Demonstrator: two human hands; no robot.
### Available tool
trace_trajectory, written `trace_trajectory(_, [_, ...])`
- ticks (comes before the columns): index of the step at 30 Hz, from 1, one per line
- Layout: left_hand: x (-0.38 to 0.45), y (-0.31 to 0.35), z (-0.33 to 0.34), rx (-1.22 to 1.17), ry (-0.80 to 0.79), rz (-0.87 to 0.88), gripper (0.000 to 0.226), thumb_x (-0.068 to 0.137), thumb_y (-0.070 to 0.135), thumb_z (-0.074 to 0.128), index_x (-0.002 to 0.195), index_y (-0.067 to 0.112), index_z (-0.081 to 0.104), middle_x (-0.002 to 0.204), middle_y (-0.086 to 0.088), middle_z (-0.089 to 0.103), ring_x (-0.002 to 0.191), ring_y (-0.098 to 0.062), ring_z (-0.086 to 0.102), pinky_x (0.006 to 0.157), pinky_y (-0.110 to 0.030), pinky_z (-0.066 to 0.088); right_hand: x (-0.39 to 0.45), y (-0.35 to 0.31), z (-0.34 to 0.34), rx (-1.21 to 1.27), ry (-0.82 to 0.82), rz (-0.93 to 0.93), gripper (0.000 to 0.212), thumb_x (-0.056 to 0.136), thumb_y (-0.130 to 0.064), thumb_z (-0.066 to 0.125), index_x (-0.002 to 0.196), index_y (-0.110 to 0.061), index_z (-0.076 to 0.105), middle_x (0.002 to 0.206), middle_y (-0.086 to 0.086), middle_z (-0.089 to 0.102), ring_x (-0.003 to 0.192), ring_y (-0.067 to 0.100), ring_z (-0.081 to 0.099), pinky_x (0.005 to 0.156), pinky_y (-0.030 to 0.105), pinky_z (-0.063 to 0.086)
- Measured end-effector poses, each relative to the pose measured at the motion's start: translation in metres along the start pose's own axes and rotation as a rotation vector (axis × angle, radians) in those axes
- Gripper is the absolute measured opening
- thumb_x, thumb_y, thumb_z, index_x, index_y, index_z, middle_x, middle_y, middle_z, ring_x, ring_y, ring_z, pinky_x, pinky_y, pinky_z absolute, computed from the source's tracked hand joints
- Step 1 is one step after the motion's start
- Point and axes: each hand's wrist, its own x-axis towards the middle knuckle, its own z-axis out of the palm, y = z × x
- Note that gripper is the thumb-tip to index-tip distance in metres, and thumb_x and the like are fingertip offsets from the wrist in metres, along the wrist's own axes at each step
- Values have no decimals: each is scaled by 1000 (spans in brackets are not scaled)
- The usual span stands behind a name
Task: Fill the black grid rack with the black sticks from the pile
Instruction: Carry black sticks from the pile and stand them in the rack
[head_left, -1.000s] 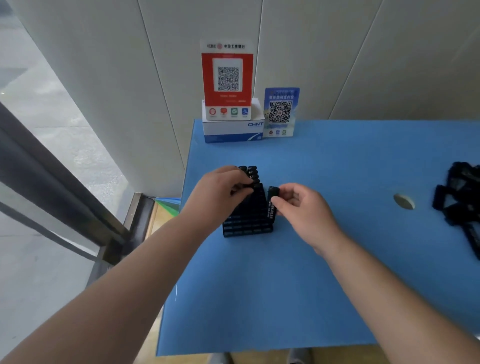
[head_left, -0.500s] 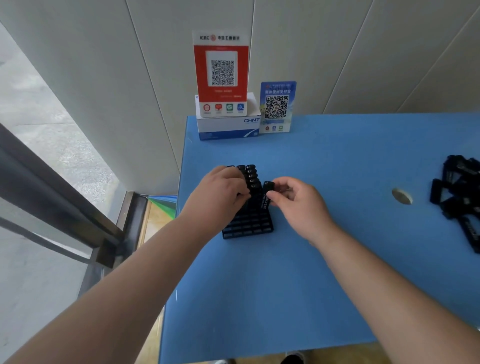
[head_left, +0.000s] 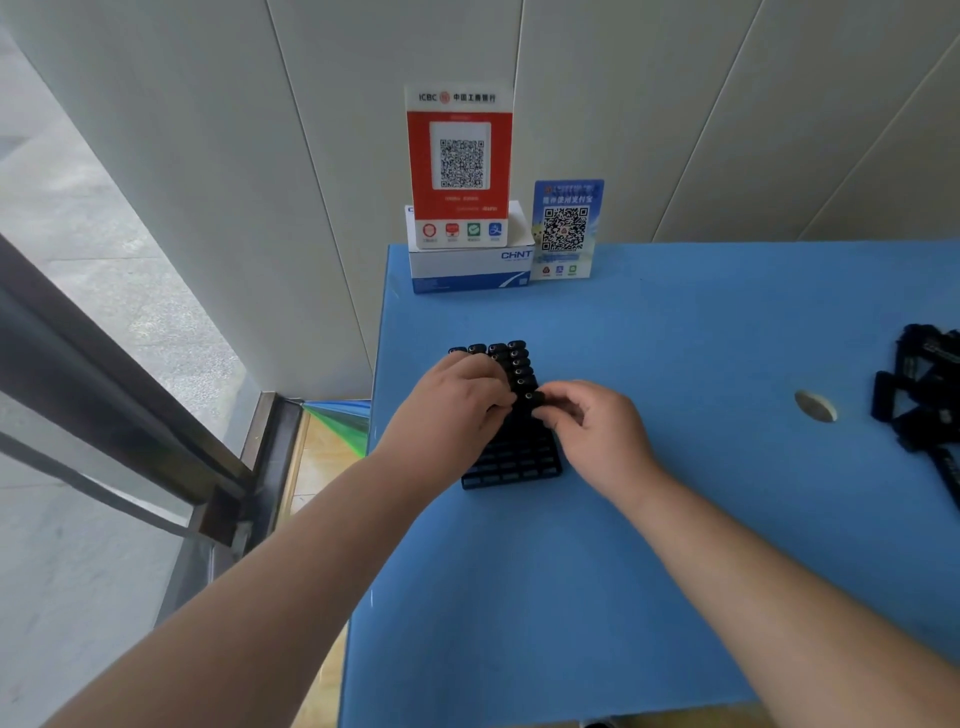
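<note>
- Right hand (head_left: 597, 436) pinches one black stick (head_left: 531, 399) by its top end, thumb and fingers (head_left: 550, 413) closed round it — stick stands upright over a cell on the right edge of the black grid rack (head_left: 511, 457); how far down it sits can't be told.
- Left hand (head_left: 457, 410) lies curled on the rack's left half, just left of that stick. Looks like it steadies the rack; whether it also holds a stick is hidden, so can't tell.
- Handling, judged: stick is small, rigid, light plastic, smooth sides. Pinch near the top works — leaves the lower end free to enter the cell. Keep it plumb; a tilted stick will likely jam on the grid wall.
- Rack looks light enough to skid on the tabletop (head_left: 675, 519), hence the bracing hand.
- Count: one rack. Seated sticks (head_left: 497, 349) behind the fingers — four tops along the far row, about six down the right column, more likely hidden under the left hand. Exact total can't be read.
- Near the wrists, the front rows of cells are open: roughly four rows visible, unfilled.
- Pile (head_left: 919, 395) sits well to the right of the right hand at the tabletop edge, partly cut off by the frame; tangled, not countable.
- Also there: one round hole (head_left: 815, 406) in the tabletop between right hand and pile; one white box (head_left: 467, 267) and two QR signs at the wall, well beyond the fingers.
</note>
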Motion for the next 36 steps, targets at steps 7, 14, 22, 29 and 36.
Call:
trace_trajectory(7, [-1,-1,-5,-63,-25,-52,20,84,18,75,104,16,74,106,1,67,102,-23,58,92,-23,39,-7,-4,3,-44,23,87,13,89,-15,74,96,-26,73,88,-16,72,81,1,67,79,17,52])
trace_trajectory(14, [3,6,-15,-93,18,-105,30,85,24,74,114,18,70,110,2,63,108,-20,54,95,-23,36,-42,13,-12,-109,131,170,18,87,-14,76,102,-20,70,94,-9,68,84,3,65,83,21,54])
trace_trajectory(22, [17,69,5,-45,4,73,28,86,23,72,113,16,71,109,0,65,105,-23,58,95,-31,42,-88,17,-91,-252,262,172,17,87,-18,75,101,-22,67,94,-13,62,88,8,63,86,31,54])
trace_trajectory(29, [10,150,40,-41,-162,136,38,93,32,62,130,21,60,124,5,58,119,-19,51,101,-29,40,-156,32,-174,-559,267,262,36,93,-31,67,125,-17,61,113,-10,56,110,10,57,93,27,48])
trace_trajectory(36, [5,235,76,102,-348,114,59,96,43,52,148,21,36,145,2,40,136,-22,34,112,-32,33,-232,52,-243,-707,292,402,48,95,-36,63,138,-19,53,136,-4,55,125,18,52,101,33,45])
